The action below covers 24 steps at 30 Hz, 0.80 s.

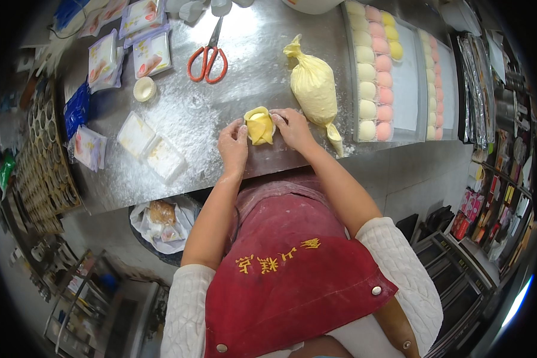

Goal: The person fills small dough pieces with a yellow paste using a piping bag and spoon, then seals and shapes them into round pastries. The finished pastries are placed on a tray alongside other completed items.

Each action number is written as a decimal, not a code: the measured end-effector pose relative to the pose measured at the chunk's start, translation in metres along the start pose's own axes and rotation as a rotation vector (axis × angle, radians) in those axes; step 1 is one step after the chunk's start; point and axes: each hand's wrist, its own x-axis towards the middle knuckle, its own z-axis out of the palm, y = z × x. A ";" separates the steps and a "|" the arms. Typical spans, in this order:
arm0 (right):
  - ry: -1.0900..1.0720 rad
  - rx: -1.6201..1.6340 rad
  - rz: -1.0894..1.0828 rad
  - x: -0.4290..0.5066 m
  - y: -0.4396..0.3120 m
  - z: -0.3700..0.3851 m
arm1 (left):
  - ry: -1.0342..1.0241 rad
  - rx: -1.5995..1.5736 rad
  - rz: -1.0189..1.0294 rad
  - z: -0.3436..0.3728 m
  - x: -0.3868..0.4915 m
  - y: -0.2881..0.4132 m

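Observation:
Near the front edge of the metal table, a thin yellow wrapper (260, 129) is partly folded over a pale filling that shows near its top. My left hand (234, 145) grips its left edge between thumb and fingers. On the other side, my right hand (294, 129) pinches the right edge. Flour dusts both hands. Just beyond my right hand lies a full piping bag (315, 87) of pale yellow filling, twisted at one end with its tip towards me. To the left, an opened plastic container (150, 145) of white powder sits on floured metal.
Red-handled scissors (208, 62) and a stacked paper cup (144, 89) lie farther back. Printed packets (151, 53) cover the left. Two trays (407, 89) on the right carry rows of white, pink and yellow round pieces. Below the table's edge stands a lined bin (163, 228).

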 end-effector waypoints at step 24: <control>-0.165 0.035 -0.417 -0.016 -0.017 -0.020 | -0.281 -0.034 0.394 0.004 0.028 -0.017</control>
